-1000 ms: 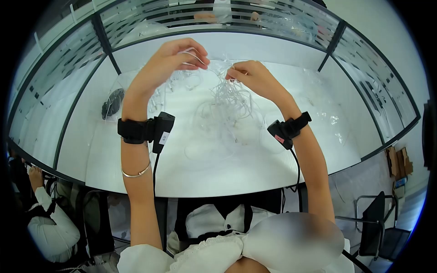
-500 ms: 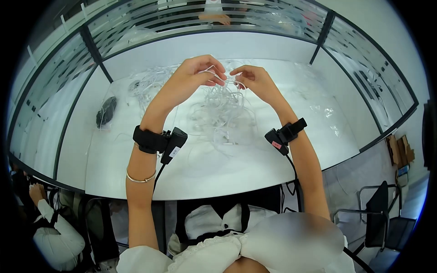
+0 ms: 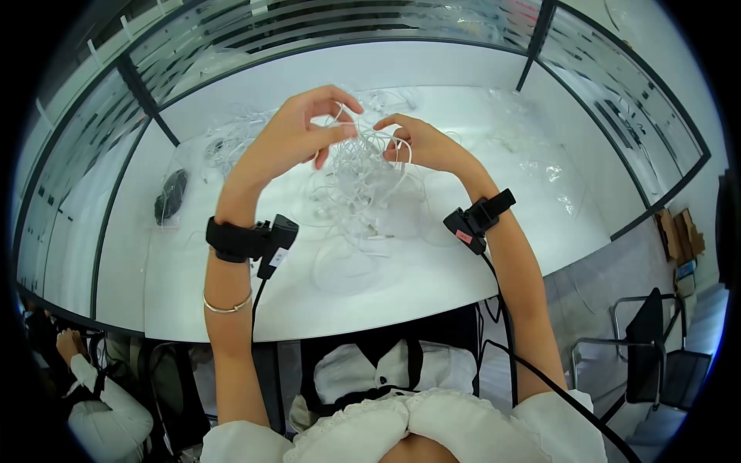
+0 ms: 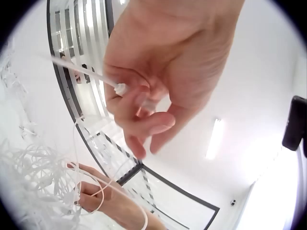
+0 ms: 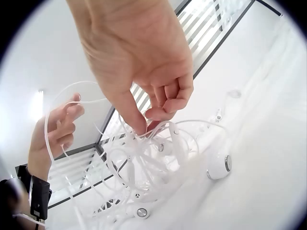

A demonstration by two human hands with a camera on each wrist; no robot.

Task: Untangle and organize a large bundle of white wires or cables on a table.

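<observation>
A tangle of white earphone cables (image 3: 361, 181) hangs and lies over the middle of the table, with round earbuds (image 5: 219, 166) showing in the right wrist view. My right hand (image 3: 427, 145) pinches several strands at the top of the tangle between thumb and fingers. To its left, my left hand (image 3: 292, 137) is raised, its fingers curled round a white cable (image 4: 85, 71). A small white end piece (image 4: 120, 89) of that cable shows against the fingers in the left wrist view. Loose loops of cable (image 5: 47, 129) run between the two hands.
More white cables (image 3: 231, 147) lie at the back left of the white table (image 3: 432, 278). A dark bundle (image 3: 171, 194) sits near the left edge, clear plastic bags (image 3: 548, 174) at the right. Partition panels (image 3: 340, 65) enclose the far side; a chair (image 3: 644, 339) stands right.
The hands first came together over the tangle, then the left hand drew away to the left with its cable. The right hand has shifted slightly down and still pinches the strands.
</observation>
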